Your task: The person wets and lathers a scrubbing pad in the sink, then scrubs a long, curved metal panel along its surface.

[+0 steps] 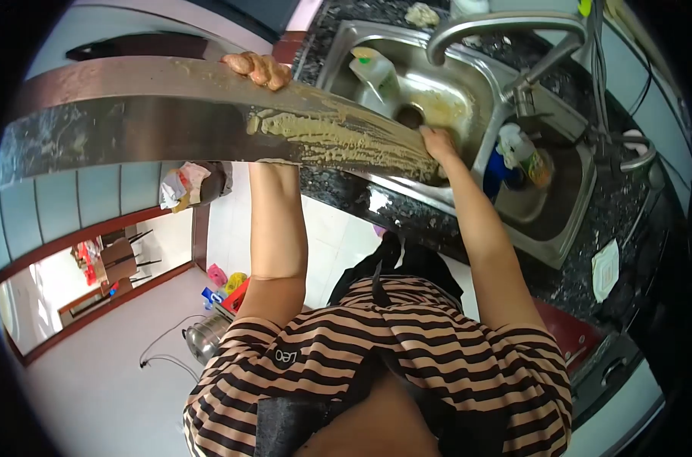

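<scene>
Holding mucky metal panel (209, 118) partly over sink (468, 90), probably for catching drips.
Clamping fingers of left hand (260, 71) on far edge, touching end with right hand (440, 145); can't tell its grip.

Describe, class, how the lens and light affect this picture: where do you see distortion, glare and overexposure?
Head view: wide-angle distortion, with the long metal panel looking bowed and the corners falling to black; head view: a bright glare patch on the dark countertop and shiny highlights in the left sink basin; head view: the room beyond the doorway partly washed out to white.
</scene>
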`<act>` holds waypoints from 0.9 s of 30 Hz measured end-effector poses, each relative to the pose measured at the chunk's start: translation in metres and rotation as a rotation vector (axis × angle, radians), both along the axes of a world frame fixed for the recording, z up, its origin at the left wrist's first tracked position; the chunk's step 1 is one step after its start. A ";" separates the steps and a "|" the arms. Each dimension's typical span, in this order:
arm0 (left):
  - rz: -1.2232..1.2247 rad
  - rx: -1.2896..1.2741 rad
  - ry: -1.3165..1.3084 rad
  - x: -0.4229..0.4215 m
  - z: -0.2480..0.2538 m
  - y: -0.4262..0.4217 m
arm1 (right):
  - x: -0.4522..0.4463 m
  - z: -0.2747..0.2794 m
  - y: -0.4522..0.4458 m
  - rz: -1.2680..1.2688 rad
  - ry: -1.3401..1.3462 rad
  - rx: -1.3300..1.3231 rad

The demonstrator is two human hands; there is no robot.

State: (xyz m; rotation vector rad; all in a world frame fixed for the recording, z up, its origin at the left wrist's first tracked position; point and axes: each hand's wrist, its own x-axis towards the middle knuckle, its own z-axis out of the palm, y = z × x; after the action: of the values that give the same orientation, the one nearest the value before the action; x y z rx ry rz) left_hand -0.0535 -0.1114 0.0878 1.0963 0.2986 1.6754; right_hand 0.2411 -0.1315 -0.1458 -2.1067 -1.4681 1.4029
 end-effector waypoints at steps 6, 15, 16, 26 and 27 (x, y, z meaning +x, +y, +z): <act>0.023 0.099 0.023 -0.031 0.070 0.000 | 0.023 -0.062 0.012 -0.073 -0.137 0.029; -0.044 0.299 -0.008 -0.036 0.157 0.034 | -0.018 0.083 -0.005 -0.055 0.586 0.353; -0.071 0.329 0.011 -0.040 0.167 0.037 | -0.016 0.085 -0.010 -0.054 0.568 0.364; 0.011 0.333 0.136 -0.103 0.287 0.017 | 0.063 0.057 -0.083 -0.279 0.662 0.018; 0.055 0.328 0.165 -0.110 0.295 0.013 | 0.072 0.056 -0.090 -0.304 0.671 0.010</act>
State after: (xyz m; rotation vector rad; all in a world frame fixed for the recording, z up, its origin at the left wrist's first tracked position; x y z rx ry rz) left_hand -0.1633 -0.0983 0.3823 1.4860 0.1618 1.7252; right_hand 0.3132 -0.2213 -0.0899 -1.5239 -0.8494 1.7226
